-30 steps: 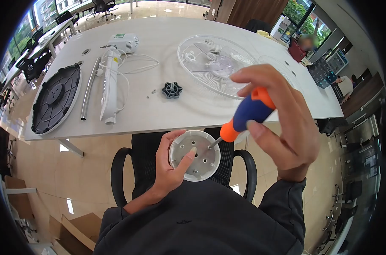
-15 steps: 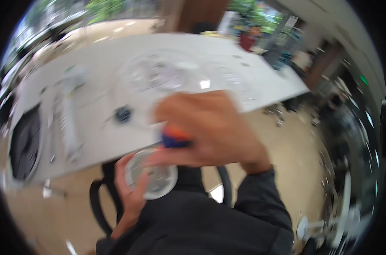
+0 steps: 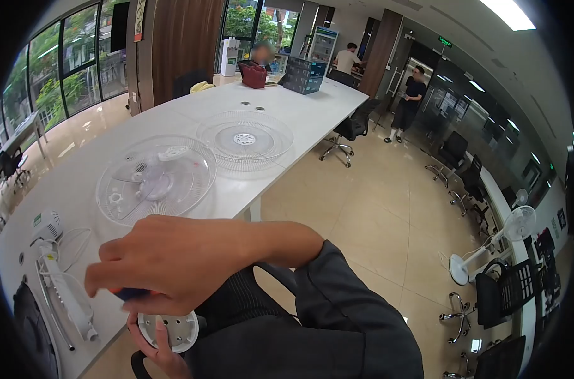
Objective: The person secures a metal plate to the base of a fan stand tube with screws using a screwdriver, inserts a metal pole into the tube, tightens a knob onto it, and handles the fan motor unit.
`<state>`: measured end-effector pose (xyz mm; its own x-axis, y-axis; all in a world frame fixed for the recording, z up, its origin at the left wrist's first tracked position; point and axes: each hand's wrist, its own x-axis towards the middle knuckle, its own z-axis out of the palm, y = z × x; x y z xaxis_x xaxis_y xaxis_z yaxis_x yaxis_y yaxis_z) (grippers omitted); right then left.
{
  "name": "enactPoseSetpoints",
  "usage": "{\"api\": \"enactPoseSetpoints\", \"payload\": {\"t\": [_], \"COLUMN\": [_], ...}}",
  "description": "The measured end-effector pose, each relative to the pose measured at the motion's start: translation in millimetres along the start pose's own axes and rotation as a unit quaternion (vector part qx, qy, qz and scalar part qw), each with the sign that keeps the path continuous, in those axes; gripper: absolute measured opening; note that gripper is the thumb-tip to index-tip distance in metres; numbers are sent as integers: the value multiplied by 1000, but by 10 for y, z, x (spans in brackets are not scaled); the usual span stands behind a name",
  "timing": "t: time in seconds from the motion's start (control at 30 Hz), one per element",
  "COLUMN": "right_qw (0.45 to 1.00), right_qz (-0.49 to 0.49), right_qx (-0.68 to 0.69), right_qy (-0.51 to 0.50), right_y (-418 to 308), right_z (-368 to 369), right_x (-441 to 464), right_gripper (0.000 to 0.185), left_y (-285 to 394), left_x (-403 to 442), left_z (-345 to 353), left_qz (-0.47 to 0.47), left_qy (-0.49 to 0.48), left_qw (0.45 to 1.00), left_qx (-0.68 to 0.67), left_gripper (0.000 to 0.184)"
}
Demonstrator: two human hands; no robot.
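My right hand [image 3: 173,262] is closed around a blue and orange screwdriver handle [image 3: 134,294], mostly covered by the fingers. The tool's shaft and tip are not visible. Just below it, my left hand [image 3: 165,357] grips a round white plastic fan part [image 3: 193,330] above my lap. Its hollow side, with small posts and holes, faces up, and the left thumb lies across the inside. Fingers of the right hand come close to the part's upper rim; whether they touch it I cannot tell.
On the white table [image 3: 236,196] lie a fan guard with clear blades [image 3: 154,183], another guard [image 3: 274,148], a white fan column [image 3: 72,306], a metal tube [image 3: 52,303] and a black base [image 3: 31,325]. A standing fan [image 3: 511,227] and office chairs are to the right. People are farther back.
The view has swung right and up, so hands and white part appear lower and farther left. Both hands keep their hold. The right hand has turned over the handle.
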<state>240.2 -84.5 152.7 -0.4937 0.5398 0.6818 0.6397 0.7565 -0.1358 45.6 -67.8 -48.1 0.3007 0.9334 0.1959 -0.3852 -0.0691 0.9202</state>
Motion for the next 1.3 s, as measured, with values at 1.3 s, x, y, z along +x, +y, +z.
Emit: {"api": "enactPoseSetpoints", "payload": {"t": [1.3], "right_qw": [995], "right_qz": [71], "right_qx": [15], "right_qy": [-71], "right_y": [-23], "right_z": [31], "right_x": [64], "right_gripper": [45], "left_y": [58], "left_x": [81], "left_z": [-138], "left_qz": [42], "left_qy": [3], "left_qw": [998], "left_qx": [53], "left_gripper": [48]}}
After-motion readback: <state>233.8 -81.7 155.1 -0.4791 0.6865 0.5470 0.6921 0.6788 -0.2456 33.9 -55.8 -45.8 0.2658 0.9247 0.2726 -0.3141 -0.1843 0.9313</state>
